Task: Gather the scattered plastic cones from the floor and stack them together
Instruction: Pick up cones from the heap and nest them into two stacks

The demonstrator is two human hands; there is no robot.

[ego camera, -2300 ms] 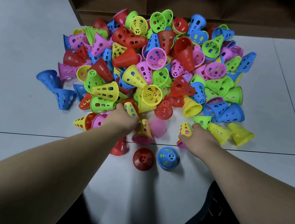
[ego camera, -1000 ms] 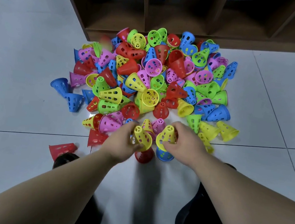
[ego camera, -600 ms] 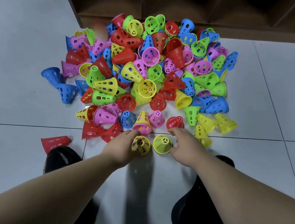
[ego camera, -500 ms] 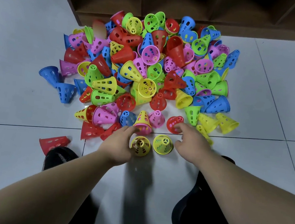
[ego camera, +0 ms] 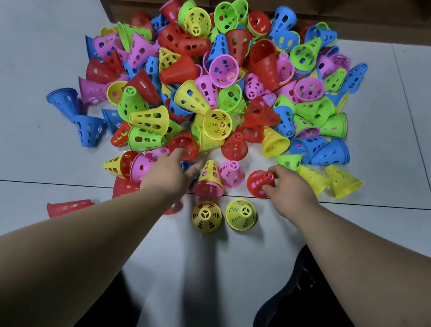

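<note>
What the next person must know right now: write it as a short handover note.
Left hand: open, reaching into the pile's near edge, holding nothing.
Right hand: grips a red cone at its narrow end.
Cones: mixed pile on the floor. A yellow cone and a second yellow cone stand upright side by side nearest the person, not nested.
Done: hardly anything stacked.
Left: gather and stack nearly the whole pile.

Bright perforated cones (ego camera: 217, 88) lay heaped.
Two yellow cones (ego camera: 206, 216) stood upright just before them; a red cone (ego camera: 259, 184) tilted at the edge.
</note>
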